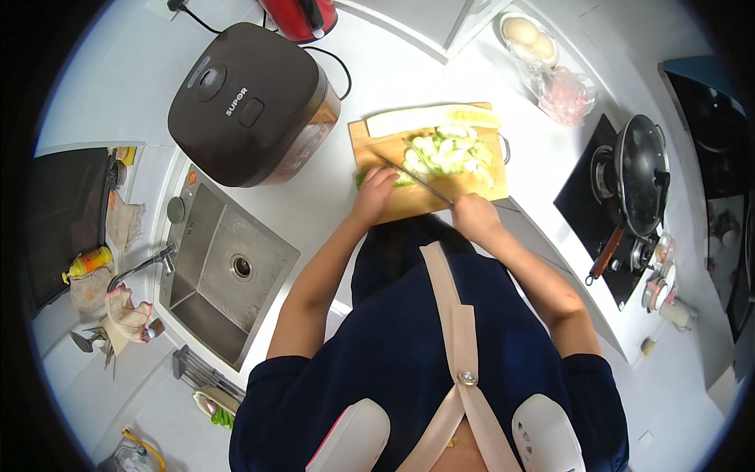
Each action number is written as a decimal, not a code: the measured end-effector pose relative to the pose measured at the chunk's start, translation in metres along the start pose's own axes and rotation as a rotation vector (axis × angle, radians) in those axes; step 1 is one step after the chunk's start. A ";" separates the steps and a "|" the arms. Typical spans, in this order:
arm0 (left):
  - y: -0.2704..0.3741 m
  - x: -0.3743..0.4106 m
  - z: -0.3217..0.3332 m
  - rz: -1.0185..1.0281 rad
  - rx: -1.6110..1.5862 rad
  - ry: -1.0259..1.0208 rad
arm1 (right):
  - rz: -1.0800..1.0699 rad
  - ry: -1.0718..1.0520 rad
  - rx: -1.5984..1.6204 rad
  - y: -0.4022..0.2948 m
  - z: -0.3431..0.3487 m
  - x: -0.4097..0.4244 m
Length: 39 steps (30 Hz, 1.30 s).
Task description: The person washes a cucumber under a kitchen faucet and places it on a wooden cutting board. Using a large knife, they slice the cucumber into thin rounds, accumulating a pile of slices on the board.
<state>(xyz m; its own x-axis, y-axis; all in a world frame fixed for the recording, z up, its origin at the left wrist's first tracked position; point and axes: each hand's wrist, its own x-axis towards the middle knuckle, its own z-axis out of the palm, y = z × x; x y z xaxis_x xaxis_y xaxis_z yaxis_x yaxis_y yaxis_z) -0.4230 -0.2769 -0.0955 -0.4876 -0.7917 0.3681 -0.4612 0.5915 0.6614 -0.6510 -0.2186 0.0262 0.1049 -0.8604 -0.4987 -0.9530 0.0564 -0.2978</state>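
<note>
My right hand (475, 217) grips the handle of a kitchen knife (417, 179), whose blade points up and left over a wooden cutting board (407, 206). My left hand (376, 192) presses its fingertips on a green vegetable piece (404, 179), perhaps cucumber, beside the blade. Part of that piece is hidden under the fingers. Pale green slices (451, 150) lie heaped to the right of the knife. Along the board's far edge rests a long peeled half (433, 120) of the vegetable, cut face up.
A Supor rice cooker (253, 106) stands left of the board, near a steel sink (236, 248). A red kettle (301, 20) is behind it. To the right, a lidded wok (640, 177) sits on a black hob (578, 171). Bagged food (563, 97) lies at the back right.
</note>
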 end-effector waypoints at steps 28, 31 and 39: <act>-0.001 -0.003 -0.002 -0.020 0.062 0.019 | 0.001 0.009 0.062 -0.014 0.006 0.021; -0.001 -0.004 -0.001 -0.031 0.043 0.038 | -0.007 -0.015 0.019 -0.010 -0.005 0.006; 0.001 -0.002 -0.004 -0.021 0.032 0.030 | -0.012 0.002 0.031 -0.019 0.015 0.033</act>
<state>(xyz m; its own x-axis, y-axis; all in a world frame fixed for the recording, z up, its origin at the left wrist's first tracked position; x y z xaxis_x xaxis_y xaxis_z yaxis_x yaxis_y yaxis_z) -0.4195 -0.2755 -0.0930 -0.4551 -0.8080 0.3742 -0.4949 0.5788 0.6481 -0.6247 -0.2400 0.0034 0.1157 -0.8621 -0.4934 -0.9425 0.0616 -0.3286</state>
